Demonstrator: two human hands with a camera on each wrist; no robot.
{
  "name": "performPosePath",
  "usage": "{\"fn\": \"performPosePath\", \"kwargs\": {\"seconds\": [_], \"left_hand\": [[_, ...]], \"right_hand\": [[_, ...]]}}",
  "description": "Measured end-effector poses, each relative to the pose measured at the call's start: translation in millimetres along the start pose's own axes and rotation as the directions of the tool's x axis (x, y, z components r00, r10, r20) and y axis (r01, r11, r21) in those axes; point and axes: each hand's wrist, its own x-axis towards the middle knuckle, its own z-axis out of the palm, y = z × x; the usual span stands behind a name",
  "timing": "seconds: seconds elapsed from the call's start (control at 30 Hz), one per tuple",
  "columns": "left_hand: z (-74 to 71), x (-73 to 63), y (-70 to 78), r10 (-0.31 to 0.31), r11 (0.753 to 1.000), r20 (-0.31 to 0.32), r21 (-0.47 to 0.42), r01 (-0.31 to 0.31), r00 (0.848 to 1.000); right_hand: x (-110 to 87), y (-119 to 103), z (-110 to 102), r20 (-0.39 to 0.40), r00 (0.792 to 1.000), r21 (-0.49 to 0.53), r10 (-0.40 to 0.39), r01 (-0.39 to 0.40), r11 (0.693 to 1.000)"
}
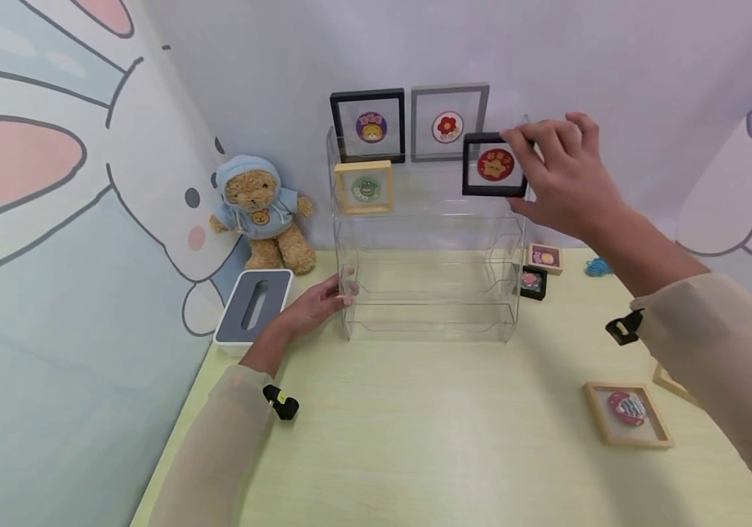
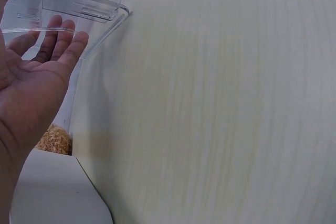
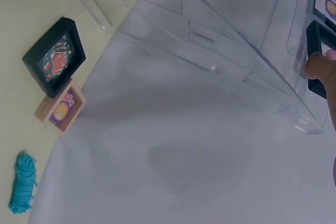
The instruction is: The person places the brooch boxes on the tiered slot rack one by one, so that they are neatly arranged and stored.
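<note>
A clear acrylic tiered rack [image 1: 431,313] stands on the table. My right hand [image 1: 567,176] pinches a small black frame with a red round badge [image 1: 495,165] at the rack's upper right. My left hand [image 1: 313,307] is at the rack's lower left side, its fingers loosely bent and gripping nothing in the left wrist view. On the top tier are a black frame with a purple bear badge [image 1: 371,128] and a grey frame with a red flower badge [image 1: 448,126]. One tier lower, a yellow frame with a green badge [image 1: 366,189] sits at the left.
A tissue box [image 1: 231,322] and a teddy bear [image 1: 263,212] stand left of the rack. To its right lie a small black frame [image 3: 55,56], a small wooden frame [image 3: 62,109] and blue yarn [image 3: 23,182]. A larger wooden frame [image 1: 629,415] lies front right.
</note>
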Motion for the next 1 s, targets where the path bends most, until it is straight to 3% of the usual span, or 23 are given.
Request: {"fn": "performPosePath", "kwargs": {"seconds": [0.17,0.4,0.57,0.8,1.0], "left_hand": [[-1.4,-0.5,-0.7,0.002,1.000,0.004,-0.011,-0.001,1.000],[-0.8,0.5,-2.2,0.006,1.000,0.001,-0.012,-0.006,1.000],[0.4,0.7,-0.4,0.001,1.000,-0.003,-0.024,-0.001,1.000],[0.7,1.6,0.0,0.008,0.999,0.003,-0.044,-0.008,1.000],[-0.7,1.9,-2.7,0.010,0.999,-0.007,-0.032,-0.010,1.000]], "right_hand": [[26.6,-9.7,10.2,0.013,0.997,-0.059,-0.078,0.079,0.995],[53.1,-25.6,18.9,0.160,0.977,-0.098,-0.140,0.157,0.983],[62.3,-31.2,28.1,0.191,0.967,-0.083,-0.172,0.190,0.978],[64.9,-34.2,31.8,0.274,0.951,-0.067,-0.141,0.165,0.984],[68.5,-35.3,24.6,0.362,0.925,-0.027,-0.116,0.135,0.990]]}}
